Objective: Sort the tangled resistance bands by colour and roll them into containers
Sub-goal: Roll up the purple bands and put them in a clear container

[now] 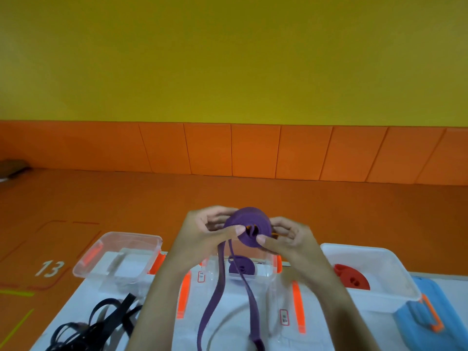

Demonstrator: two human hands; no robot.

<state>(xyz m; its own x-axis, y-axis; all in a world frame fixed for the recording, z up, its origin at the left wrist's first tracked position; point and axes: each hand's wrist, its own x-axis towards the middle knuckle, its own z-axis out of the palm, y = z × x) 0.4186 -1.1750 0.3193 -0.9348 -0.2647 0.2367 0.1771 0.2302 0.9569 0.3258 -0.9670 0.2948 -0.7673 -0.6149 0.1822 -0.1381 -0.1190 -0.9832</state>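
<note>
I hold a partly rolled purple band (249, 225) up above the table, my left hand (202, 236) gripping its left side and my right hand (288, 236) pinching its right side. Two loose purple tails (214, 300) hang down from the roll to the table. Below it, the middle clear container (272, 268) holds a rolled purple band (240, 268). In the right clear container (367, 269) lies a rolled red band (350, 277). The left clear container (119, 259) shows nothing inside. A tangle of black bands (101, 325) lies at the lower left.
The containers stand on a white table (76, 307) over an orange floor. Clear lids with orange clips (183, 295) lie flat in front of me. A blue lid (435, 317) sits at the right edge. An orange padded wall runs behind.
</note>
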